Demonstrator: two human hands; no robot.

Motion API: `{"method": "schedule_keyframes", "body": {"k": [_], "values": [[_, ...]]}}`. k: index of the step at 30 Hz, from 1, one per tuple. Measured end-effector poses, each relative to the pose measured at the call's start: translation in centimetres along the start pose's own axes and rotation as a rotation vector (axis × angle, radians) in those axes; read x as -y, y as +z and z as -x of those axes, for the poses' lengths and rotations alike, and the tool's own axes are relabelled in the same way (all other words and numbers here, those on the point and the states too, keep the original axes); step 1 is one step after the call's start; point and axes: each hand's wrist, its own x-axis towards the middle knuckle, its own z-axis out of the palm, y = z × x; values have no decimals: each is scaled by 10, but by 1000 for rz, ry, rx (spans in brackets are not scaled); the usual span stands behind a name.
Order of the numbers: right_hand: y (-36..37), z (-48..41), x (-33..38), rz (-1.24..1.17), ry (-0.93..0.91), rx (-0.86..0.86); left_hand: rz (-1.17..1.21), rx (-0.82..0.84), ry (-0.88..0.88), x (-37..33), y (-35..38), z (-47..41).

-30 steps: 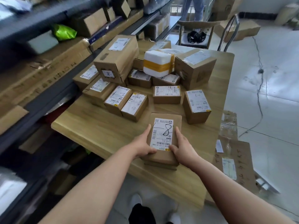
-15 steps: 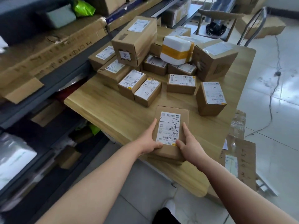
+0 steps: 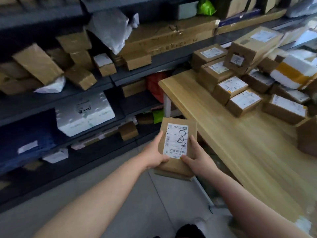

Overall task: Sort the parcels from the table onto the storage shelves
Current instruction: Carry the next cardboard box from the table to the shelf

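Blur smears the storage shelves (image 3: 106, 84) and stacked boxes (image 3: 229, 88). The left hand (image 3: 154, 155) and right hand (image 3: 197, 158) clasp the flat labelled parcel (image 3: 175, 140) by its long edges, thumbs on top.

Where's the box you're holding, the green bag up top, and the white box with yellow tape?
held box (image 3: 175, 141), head view, white label.
green bag (image 3: 205, 7), head view, middle.
white box (image 3: 291, 72), head view, yellow tape.
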Motion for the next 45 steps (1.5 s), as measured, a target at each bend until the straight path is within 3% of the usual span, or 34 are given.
{"method": "schedule_keyframes", "body": {"k": [9,19,27,37,45], "values": [[151,10,141,82,-232,193,118,-253,-168,148,-128,95],[284,23,259,201,-477,530,431,-550,-368,278,-194,190],[364,16,337,294,-665,802,626,-777,-580,328,-227,232],[444,20,424,518,-919,1051,914,-1086,-719,357,-249,268],[523,68,465,605,-1069,1177,1013,-1213,-838,409,-261,318]]}}
